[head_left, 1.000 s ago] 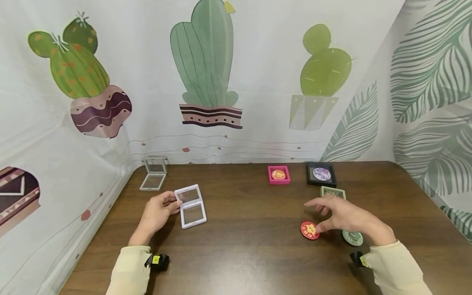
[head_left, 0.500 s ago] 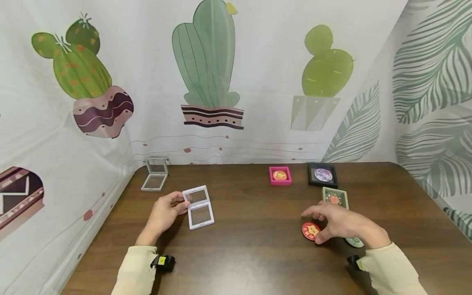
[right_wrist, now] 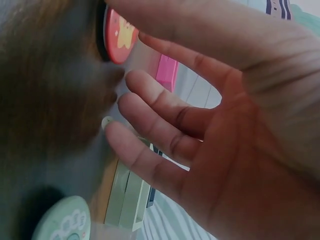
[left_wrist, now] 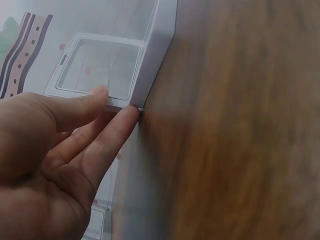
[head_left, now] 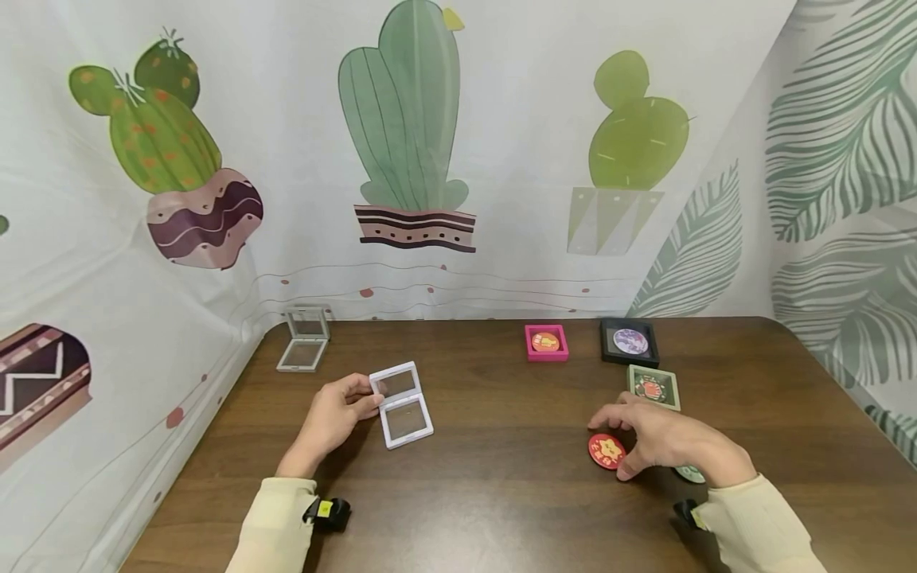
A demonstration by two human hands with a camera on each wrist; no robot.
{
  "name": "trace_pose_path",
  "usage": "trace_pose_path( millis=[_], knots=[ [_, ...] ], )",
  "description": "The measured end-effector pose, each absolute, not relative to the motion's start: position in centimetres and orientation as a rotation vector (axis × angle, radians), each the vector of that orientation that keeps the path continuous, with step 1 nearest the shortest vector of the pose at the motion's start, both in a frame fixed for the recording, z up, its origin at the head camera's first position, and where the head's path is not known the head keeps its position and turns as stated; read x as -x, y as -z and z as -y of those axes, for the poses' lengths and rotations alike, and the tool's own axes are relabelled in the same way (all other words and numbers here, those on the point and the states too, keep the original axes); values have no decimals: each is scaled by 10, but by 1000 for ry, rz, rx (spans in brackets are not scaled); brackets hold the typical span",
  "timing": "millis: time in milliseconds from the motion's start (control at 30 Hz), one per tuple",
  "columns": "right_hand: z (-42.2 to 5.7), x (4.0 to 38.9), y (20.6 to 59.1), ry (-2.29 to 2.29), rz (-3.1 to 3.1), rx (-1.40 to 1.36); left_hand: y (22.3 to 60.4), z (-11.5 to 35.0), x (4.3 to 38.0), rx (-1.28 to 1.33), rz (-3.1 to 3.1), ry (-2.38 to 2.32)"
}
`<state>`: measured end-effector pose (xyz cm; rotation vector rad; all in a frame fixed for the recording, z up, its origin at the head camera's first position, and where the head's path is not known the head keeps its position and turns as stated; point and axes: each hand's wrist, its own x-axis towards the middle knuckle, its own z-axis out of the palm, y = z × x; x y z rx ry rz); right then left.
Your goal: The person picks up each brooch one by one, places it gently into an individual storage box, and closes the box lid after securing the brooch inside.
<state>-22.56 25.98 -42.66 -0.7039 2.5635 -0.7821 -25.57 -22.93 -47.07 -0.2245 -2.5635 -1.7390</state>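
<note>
My left hand (head_left: 335,416) pinches the side edge of a white hinged display frame (head_left: 406,438), which stands unfolded with clear film in both halves. In the left wrist view the thumb lies on the film side of this frame (left_wrist: 75,93) and the fingers sit behind it. Over a red round badge (head_left: 606,451) with a yellow star figure, my right hand (head_left: 662,434) hovers with fingers spread and slightly bent. The thumb and index finger are on either side of the badge; whether they touch it cannot be told. A green round badge (head_left: 691,474) is partly hidden under the right wrist.
An unfolded grey display frame (head_left: 302,355) stands at the table's back left. Toward the back right are a pink frame (head_left: 527,344), a black frame (head_left: 607,350) and a green frame (head_left: 672,391), each with a round badge inside. A cactus-print cloth (head_left: 516,239) hangs behind the table (head_left: 466,509).
My left hand has carried the white display frame to the right. My right hand has lowered slightly toward the red badge, uncovering more of the green frame.
</note>
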Motion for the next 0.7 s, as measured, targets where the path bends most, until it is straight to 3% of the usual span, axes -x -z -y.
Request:
trace_pose_path(
  millis=[300,700],
  knots=[
    [-259,227,429,790,-2561,703,472,226,256,253,2584,1703],
    [-257,227,431,779,-2596,716,470,231,258,288,2774,1281]
  ],
)
